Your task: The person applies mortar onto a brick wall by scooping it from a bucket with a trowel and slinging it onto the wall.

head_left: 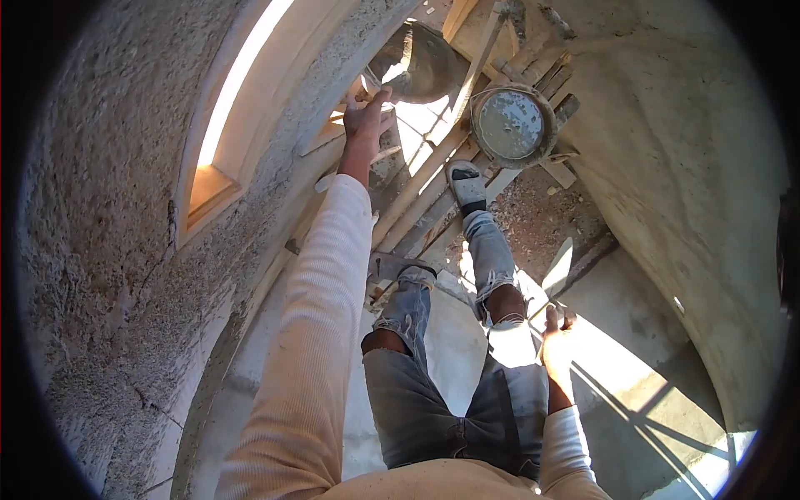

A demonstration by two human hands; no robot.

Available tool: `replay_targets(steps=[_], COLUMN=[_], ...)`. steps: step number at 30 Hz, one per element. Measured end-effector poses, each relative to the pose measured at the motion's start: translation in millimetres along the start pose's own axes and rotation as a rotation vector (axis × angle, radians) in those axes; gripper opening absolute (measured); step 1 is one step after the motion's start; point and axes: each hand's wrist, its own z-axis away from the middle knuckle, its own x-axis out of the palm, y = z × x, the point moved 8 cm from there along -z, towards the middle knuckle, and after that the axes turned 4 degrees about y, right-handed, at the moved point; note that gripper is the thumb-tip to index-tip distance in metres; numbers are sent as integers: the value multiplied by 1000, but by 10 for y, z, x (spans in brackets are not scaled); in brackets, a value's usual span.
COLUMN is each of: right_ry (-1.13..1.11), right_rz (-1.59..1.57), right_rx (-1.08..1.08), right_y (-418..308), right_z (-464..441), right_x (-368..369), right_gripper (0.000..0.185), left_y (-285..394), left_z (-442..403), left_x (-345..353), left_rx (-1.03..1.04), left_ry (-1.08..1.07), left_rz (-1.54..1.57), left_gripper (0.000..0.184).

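Note:
My left hand (pixel 363 125) reaches out at the upper middle, its fingers curled at the near rim of a dark, tilted bucket (pixel 429 67). The exact grip is partly hidden. At the right, beside my knee, my right hand (pixel 557 335) is closed around the handle of a trowel. The pale pointed blade (pixel 559 265) stands up just beyond my fingers. A second bucket (pixel 510 125), with a wire handle and grey wet-looking stuff inside, stands upright to the right of the tilted one.
Wooden poles and planks (pixel 425 196) lie below my feet. A rough plastered wall (pixel 125 208) with a lit window opening (pixel 218 179) rises at the left. A smoother curved wall (pixel 683 142) is at the right. Rubble (pixel 554 218) lies beyond the pale ledge (pixel 617 292).

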Motion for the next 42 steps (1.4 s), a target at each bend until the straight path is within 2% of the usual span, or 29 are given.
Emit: replay_targets(steps=[2,3,5,6,7,8,10,11,12,13,14,15,16,17,19,21,23,25,27,28,29,31,35,37,40,42], right_ry=[-49,16,24,19,11,-3,-30,-43,-46,-45,-44,-38,-32,-23,-33,-67,-59,40,-45,-96,-151,-112,4,-202,-182,-359], right_rz=[96,161,87,110,131,149,131,123,159,133,111,132,153,216,294,326,327,331,443,577,714,886,872,943,658,299], right_rx=[-109,-219,-243,-271,-299,-330,-408,-442,-409,-396,-383,-351,-320,-272,-242,-267,-423,-830,-562,-559,-552,-525,-586,-477,-583,-601], right_y=[-379,-276,-325,-272,-172,-120,-173,-211,-293,-204,60,143,231,251,335,686,519,-371,-693,-908,-1023,-1024,-1361,-1547,-1141,-576], right_z=[34,-57,-126,-203,-302,-389,-506,-508,-502,-559,-671,-697,-724,-727,-778,-980,-1074,-999,-1277,-1478,-1725,-2387,-3445,-3506,-4006,-4141], right_x=[60,72,140,152,175,195,225,240,226,251,290,282,274,255,273,365,469,540,720,843,1008,1287,2030,2601,3239,3277], right_gripper=[23,23,24,25,25,26,27,28,25,25,26,26,26,27,27,25,25,18,21,25,30,36,35,44,36,32], left_y=[-136,-224,-789,-941,-1258,-1476,-2491,-2572,-2401,-2999,-2816,-3095,-2889,-2915,-2412,-2132,-1876,-1658,-1504,-1501,-1545,-1740,-2380,-2678,-2827,-2856], left_z=[224,345,581,878,993,1265,1516,1904,2414,2612,2996,3290,3532,3690,3907,3865,3693,3449,3278,3248,3246,3196,3418,3523,3574,3652], left_x=[-47,-84,-334,-497,-823,-1098,-2057,-2379,-2549,-3129,-3216,-3652,-3634,-3554,-3562,-3460,-3240,-2878,-2505,-2365,-2322,-2281,-2554,-2717,-2744,-2791], left_rx=[-53,-78,-158,-153,-50,-30,-19,-10,-25,-136,-90,-128,-111,-140,-315,-327,-264,-143,-282,-353,-371,-410,-540,-610,-619,-636], left_ry=[-48,-82,-219,-169,-121,-150,-39,-41,30,-52,-53,95,-10,-341,-107,58,125,104,94,92,84,73,139,164,192,211], left_rz=[-47,-115,-335,-458,-608,-691,-836,-1113,-1144,-1127,-1280,-1206,-1395,-1766,-1346,-1114,-889,-672,-493,-398,-416,-448,-475,-547,-559,-541], left_gripper=[65,66,65,59,48,49,39,39,56,69,72,65,57,51,47,41,36,41,47,51,50,49,45,44,39,38])
